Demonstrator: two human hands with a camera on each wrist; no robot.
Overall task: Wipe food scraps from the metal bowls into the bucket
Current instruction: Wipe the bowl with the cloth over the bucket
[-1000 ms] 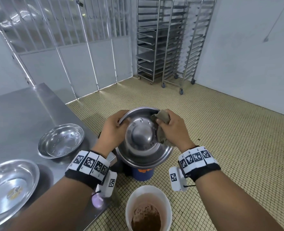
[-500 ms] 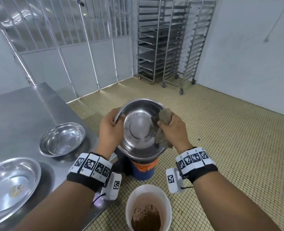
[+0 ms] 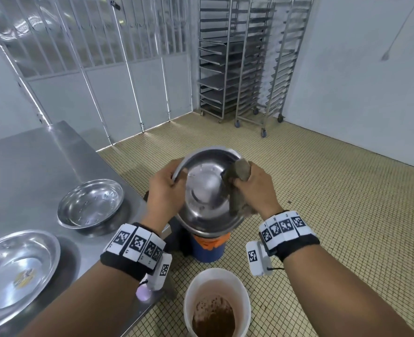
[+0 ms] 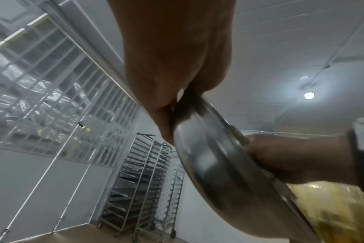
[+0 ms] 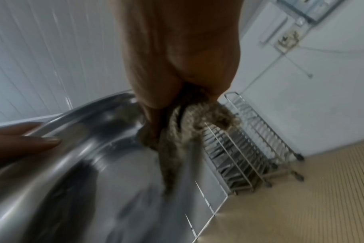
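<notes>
I hold a metal bowl (image 3: 207, 190) tilted toward me, above a blue bucket (image 3: 209, 249) with an orange liner. My left hand (image 3: 165, 188) grips the bowl's left rim (image 4: 197, 131), thumb inside. My right hand (image 3: 252, 184) clutches a dirty grey-brown cloth (image 3: 237, 171) against the inner right side of the bowl (image 5: 83, 164); the cloth (image 5: 189, 125) hangs down along the rim. A white bucket (image 3: 216, 302) with brown scraps stands on the floor just below me. Two more metal bowls, one (image 3: 90, 203) further and one (image 3: 14, 266) nearer, lie on the steel table.
The steel table (image 3: 31, 161) runs along my left. Wheeled tray racks (image 3: 244, 62) stand at the far wall by a barred partition (image 3: 91, 45). Yellow tiled floor (image 3: 334, 190) stretches to the right.
The bowl has been raised and tipped more upright, its inside now facing me. My right hand with the cloth has moved up along the right inner side.
</notes>
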